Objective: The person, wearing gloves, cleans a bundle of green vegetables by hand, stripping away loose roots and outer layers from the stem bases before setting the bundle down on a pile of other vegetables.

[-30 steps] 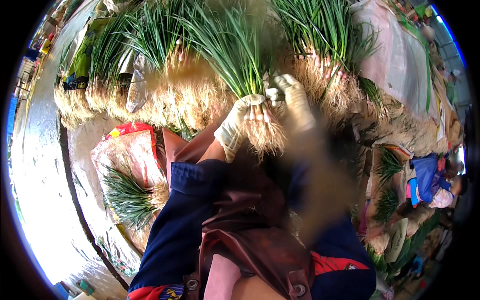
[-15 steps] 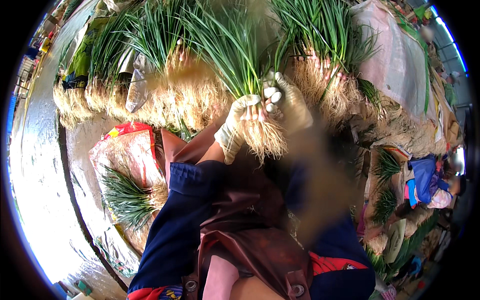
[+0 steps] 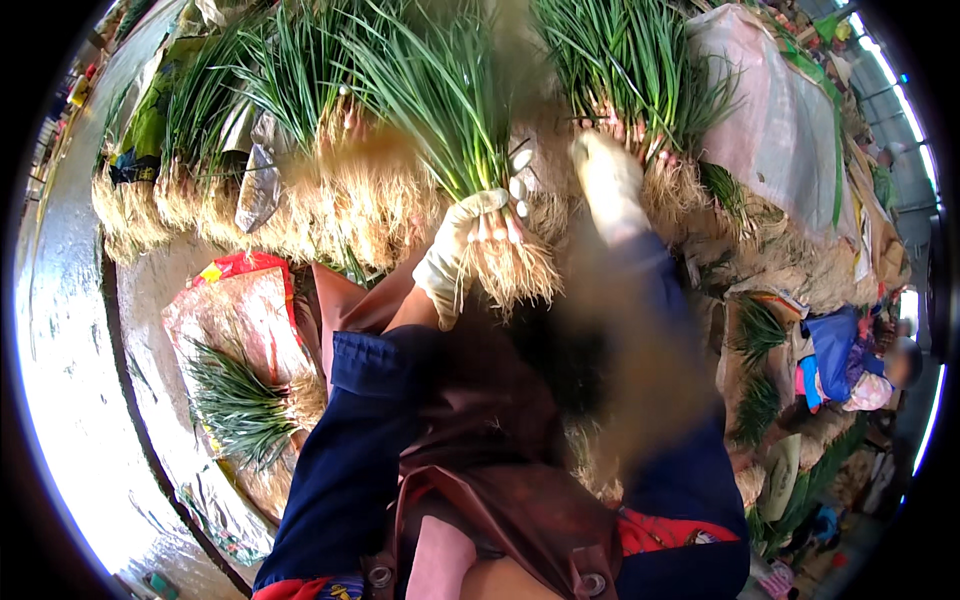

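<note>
In my gloved left hand [image 3: 450, 255] I grip a bunch of spring onions [image 3: 475, 150], its green leaves pointing away from me. Pale bulbs and a tangle of straw-coloured roots hang below my fingers, with white fingertips showing at the bunch's right side. My gloved right hand [image 3: 608, 180] reaches to the lower end of a pile of spring onions [image 3: 640, 70] at the far right. Its fingers are curled at the bulbs; whether they hold a stalk is hidden. A brown blur covers part of my right forearm.
Several more spring onion bunches [image 3: 205, 110] lie in a row at the far left, roots toward me. A red-edged plastic sack [image 3: 235, 310] with a smaller bunch [image 3: 235, 405] lies left. A pale woven sack [image 3: 770, 110] covers the far right. Another person [image 3: 845, 360] is at the right edge.
My right hand has left the held bunch and moved right and away to the right-hand pile. My left hand still holds its bunch, nearly in the same place.
</note>
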